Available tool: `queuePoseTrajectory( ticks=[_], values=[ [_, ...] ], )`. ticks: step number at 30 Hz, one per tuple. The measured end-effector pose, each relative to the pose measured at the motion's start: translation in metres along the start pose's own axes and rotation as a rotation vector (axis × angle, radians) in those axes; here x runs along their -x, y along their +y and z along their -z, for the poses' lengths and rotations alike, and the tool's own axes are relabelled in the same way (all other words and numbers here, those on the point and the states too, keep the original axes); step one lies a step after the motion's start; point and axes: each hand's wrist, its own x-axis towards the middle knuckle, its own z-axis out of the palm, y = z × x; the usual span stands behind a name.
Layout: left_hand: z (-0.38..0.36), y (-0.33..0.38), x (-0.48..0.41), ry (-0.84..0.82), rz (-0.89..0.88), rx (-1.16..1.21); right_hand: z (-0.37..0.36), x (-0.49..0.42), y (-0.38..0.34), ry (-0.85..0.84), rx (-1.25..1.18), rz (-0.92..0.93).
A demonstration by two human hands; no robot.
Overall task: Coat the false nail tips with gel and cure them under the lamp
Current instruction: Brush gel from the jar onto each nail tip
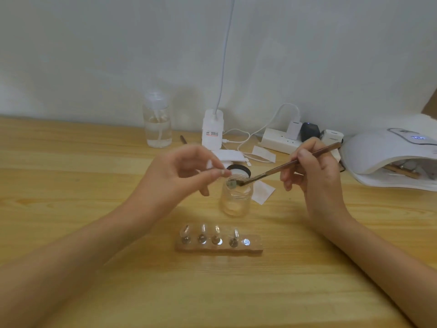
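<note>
On the wooden table (71, 176), a clear bottle (157, 124) stands far left by the wall, with a white clip light (212, 129) just to its right. The left hand (179, 171) is raised above the table, thumb and forefinger pinched on a small peg that is blurred. The peg carries a tip (231, 183) held over the mouth of an open glass jar (235, 197). The other fingers curl loosely below. The jar's lid (238, 171) lies behind it, inner side up. Nearer the person, a rack (218, 248) lies flat, with four more tips (202, 229) standing on pegs along it and a round metal disc (246, 242) at its right end. A brush (290, 164) slants down to the left, and its bristles meet the held tip above the jar. The right hand (314, 171) grips the brush handle between thumb and fingers, like a pen. A white wipe (262, 191) lies just right of the jar, and a power strip (279, 138) sits near the wall. Far right, the white lamp (390, 157) rests on the table with its display lit and a wooden piece (402, 171) in its opening, well apart from the held tip.
</note>
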Motion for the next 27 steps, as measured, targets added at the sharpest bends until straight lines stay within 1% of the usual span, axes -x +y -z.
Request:
queuePoseTrajectory(
  ticks=[2, 5, 7, 10, 13, 18, 23, 27],
  values=[
    [0.003, -0.014, 0.0, 0.029, 0.061, 0.028, -0.007, 0.001, -0.005, -0.105, 0.121, 0.073],
    [0.002, -0.027, 0.0, 0.039, 0.096, 0.032, -0.019, 0.003, -0.011, -0.221, 0.267, 0.118],
    [0.001, -0.03, -0.001, 0.022, 0.086, 0.03, -0.024, 0.005, -0.011, -0.257, 0.319, 0.117],
    [0.0, -0.031, -0.001, 0.006, 0.073, 0.043, -0.025, 0.006, -0.009, -0.256, 0.333, 0.087],
    [0.001, -0.032, 0.0, 0.024, 0.075, 0.061, -0.024, 0.006, -0.009, -0.205, 0.256, 0.058],
    [0.003, -0.032, -0.003, 0.063, 0.125, 0.076, -0.016, 0.006, -0.008, -0.022, 0.111, -0.008],
    [-0.001, -0.033, -0.004, 0.134, 0.108, 0.079, -0.012, 0.006, 0.0, 0.123, -0.082, -0.206],
    [-0.005, -0.032, -0.002, 0.119, 0.084, 0.023, -0.012, 0.009, 0.004, 0.165, -0.169, -0.325]
  ],
)
